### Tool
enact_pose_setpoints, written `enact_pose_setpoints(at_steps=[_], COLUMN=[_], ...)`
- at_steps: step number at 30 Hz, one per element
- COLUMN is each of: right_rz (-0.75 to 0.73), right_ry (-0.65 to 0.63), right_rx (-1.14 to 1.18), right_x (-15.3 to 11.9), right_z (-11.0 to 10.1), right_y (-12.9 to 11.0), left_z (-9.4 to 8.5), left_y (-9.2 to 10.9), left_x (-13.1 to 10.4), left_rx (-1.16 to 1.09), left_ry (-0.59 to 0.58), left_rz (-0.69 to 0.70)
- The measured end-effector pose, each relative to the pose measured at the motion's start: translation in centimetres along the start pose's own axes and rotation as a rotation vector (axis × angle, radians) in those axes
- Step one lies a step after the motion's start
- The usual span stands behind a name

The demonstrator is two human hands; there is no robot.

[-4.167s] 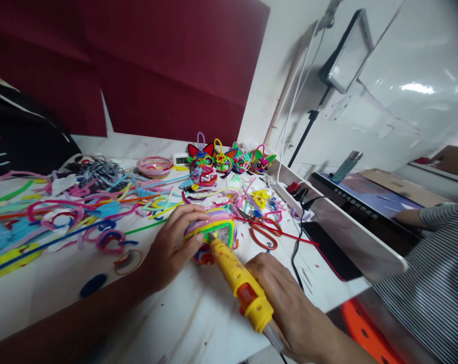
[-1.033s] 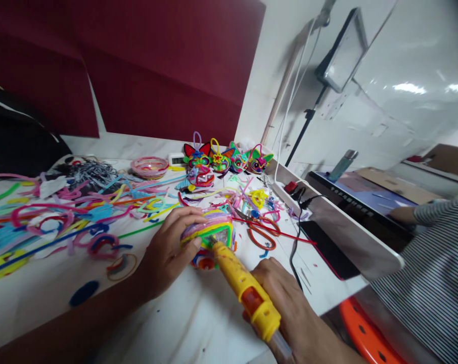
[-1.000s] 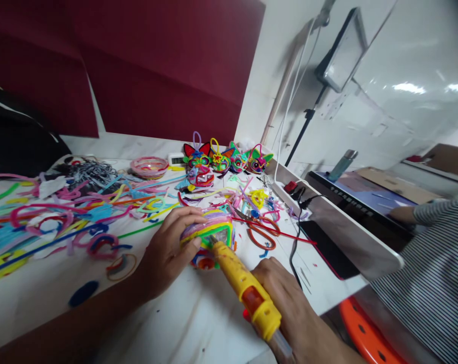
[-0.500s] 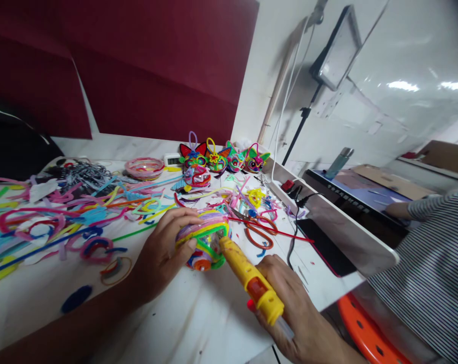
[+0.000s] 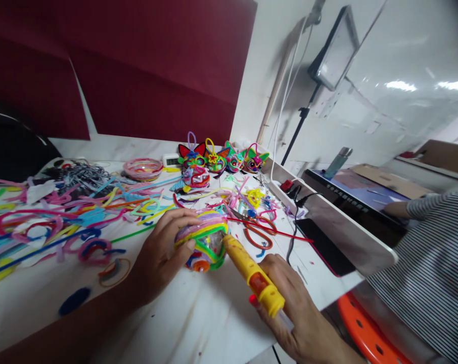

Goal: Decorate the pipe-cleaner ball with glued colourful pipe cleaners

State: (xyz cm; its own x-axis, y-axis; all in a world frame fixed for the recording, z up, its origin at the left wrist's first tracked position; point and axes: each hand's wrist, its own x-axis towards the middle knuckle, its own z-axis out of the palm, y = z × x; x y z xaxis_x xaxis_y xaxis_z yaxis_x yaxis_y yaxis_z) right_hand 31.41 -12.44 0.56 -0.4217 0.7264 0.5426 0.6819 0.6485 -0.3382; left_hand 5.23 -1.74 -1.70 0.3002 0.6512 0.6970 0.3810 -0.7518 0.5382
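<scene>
My left hand point(image 5: 164, 250) is closed round the left side of a ball-shaped ornament point(image 5: 204, 232) wrapped in coloured pipe cleaners, with an orange disc and a white bead low on its front. In my right hand point(image 5: 289, 303) is a yellow glue gun point(image 5: 252, 270), a clear glue stick poking out of its back end. Its nozzle points at the ornament's right side, at a green-edged patch of clear surface; whether the tip touches cannot be made out. Behind the ornament lie orange-handled scissors point(image 5: 259, 237), next to a red pipe cleaner point(image 5: 289, 234).
Loose pipe cleaners point(image 5: 81, 217) cover the table's left side. Several finished animal-head ornaments point(image 5: 216, 159) stand along the back. A black phone point(image 5: 323, 247) lies near the power strip point(image 5: 293, 194). A person in a striped top point(image 5: 429, 268) sits at the right, beyond a low partition point(image 5: 346, 227).
The glue gun's nozzle has shifted slightly right along the ornament, showing more of the clear patch. My left hand keeps its hold, with the ornament almost unmoved.
</scene>
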Motion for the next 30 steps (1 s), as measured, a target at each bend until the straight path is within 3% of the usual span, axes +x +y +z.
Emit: enact_pose_setpoints(at_steps=[8,20,30], right_rz=[0.032,-0.042,-0.081], right_ry=[-0.025,-0.013,0.073], right_rx=[0.021,0.04,0.057], right_x=[-0.3,0.4,0.3], right_z=[0.1,0.4,1.9], right_y=[0.0,-0.8,-0.7], left_z=[0.2,0.2,0.2], left_y=[0.4,0.2,0.1], left_x=[0.0,0.0,-0.1], left_rx=[-0.003,0.004,0.01], left_ry=[0.027,0.028,0.028], left_rz=[-0.025,-0.035,-0.029])
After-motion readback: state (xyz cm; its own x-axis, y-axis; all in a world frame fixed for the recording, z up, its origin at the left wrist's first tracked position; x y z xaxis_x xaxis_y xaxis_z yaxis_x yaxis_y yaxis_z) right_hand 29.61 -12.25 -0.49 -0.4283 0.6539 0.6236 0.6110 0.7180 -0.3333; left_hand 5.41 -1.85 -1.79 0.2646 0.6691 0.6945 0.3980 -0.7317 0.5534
